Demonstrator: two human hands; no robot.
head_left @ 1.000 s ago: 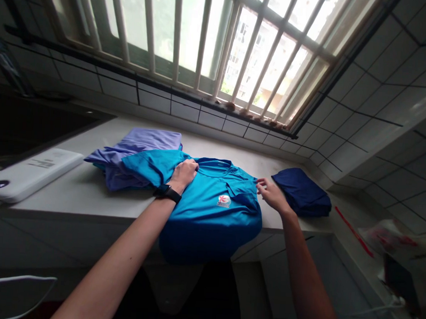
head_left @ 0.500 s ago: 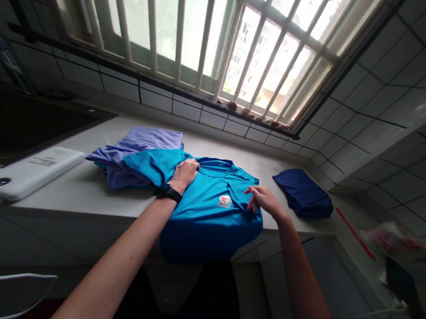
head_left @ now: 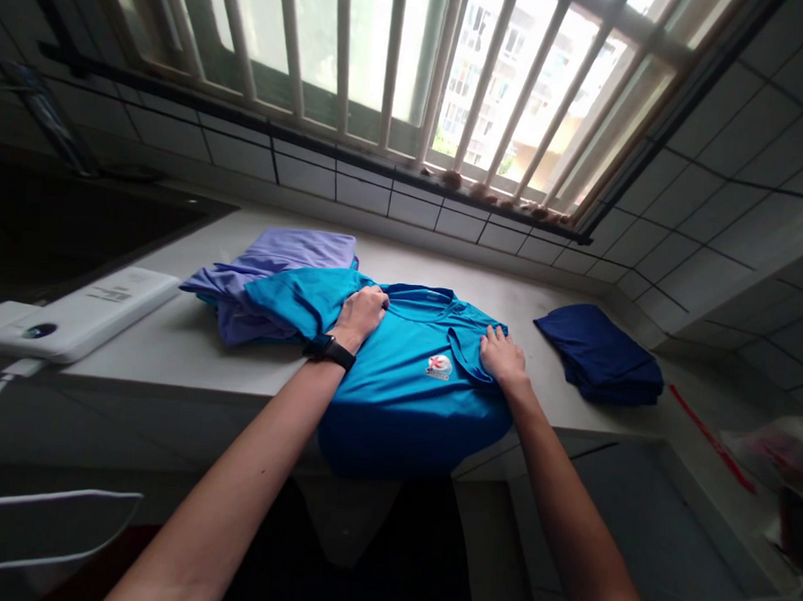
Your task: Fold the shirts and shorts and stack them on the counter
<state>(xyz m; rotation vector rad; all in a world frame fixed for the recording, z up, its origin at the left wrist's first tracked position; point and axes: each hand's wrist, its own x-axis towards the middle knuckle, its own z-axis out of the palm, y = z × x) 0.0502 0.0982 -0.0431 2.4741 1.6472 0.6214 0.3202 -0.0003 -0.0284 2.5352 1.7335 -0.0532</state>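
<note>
A bright blue T-shirt [head_left: 396,399] with a small white-and-red chest print lies on the counter, its lower part hanging over the front edge. My left hand [head_left: 362,312], with a dark watch at the wrist, is closed on the cloth at the shoulder left of the neckline. My right hand [head_left: 503,352] rests on the folded-in sleeve at the shirt's right edge, fingers stretched over the fabric and thumb hidden. The left sleeve overlaps a purple garment pile [head_left: 303,249].
A folded navy garment [head_left: 601,354] lies to the right on the white counter [head_left: 190,352]. At left is a white power bank [head_left: 91,311] with a cable. A red strip [head_left: 710,438] and a plastic bag [head_left: 780,450] lie far right. A barred window [head_left: 387,67] stands behind.
My right hand has come down from just above the sleeve onto the shirt's right edge. My left hand keeps its hold. The view has shifted slightly.
</note>
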